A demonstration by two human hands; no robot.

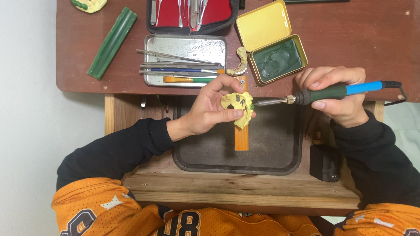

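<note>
Yellow dental cast [236, 105] between left hand [210, 109] fingers (heated tool [323, 93] tip touching).

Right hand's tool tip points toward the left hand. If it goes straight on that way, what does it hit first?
Most likely the yellow dental cast pinched in the left hand; the heated tool in the right hand has its tip almost at its edge. Depth is unclear.

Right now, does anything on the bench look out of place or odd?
One thing: a small pale dental cast lies loose on the brown desk, between the metal tray and the open tin of green wax, not in any container.
</note>
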